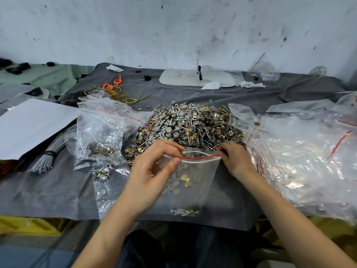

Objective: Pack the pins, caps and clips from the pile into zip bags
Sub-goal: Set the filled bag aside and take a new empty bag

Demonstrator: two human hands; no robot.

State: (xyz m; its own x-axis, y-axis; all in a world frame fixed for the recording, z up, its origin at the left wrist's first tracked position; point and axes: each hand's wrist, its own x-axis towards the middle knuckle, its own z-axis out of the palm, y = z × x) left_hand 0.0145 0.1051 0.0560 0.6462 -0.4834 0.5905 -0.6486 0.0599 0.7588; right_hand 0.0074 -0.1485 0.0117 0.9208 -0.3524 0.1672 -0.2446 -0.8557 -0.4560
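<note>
- Pinching the red-striped zip strip of a small clear plastic zip bag (201,171), our left hand (152,171) holds it between thumb and forefinger near the strip's middle; the other fingers curl loosely above
- Our right hand (234,157) grips the same strip at its right end, fingers closed tight on the plastic; the bag's two lips stand slightly apart between our hands
- We see the bag lying flat on the dark grey felt cloth (58,186), just in front of the pile; inside it sit round grey caps and brass-coloured square clips (185,178) at mid-bag, with thin silver metal pins (183,211) along the bottom edge
- The large heap of mixed grey caps, silver pins and brass clips (185,124) spreads across the cloth directly behind the bag, touching its upper edge
- To our left stand crinkled clear bags already holding parts (100,136); another filled one (104,180) lies just beside our left wrist
- To our right a loose stack of empty clear zip bags with red lines (301,151) covers the cloth
- Further left we note a white sheet of paper (32,124) and a bound bundle of thin grey rods (48,157); what the rods are we cannot tell
- Behind, near the scuffed white wall, lie orange and yellow wire loops (114,88) and a flat white rounded board (193,77)
</note>
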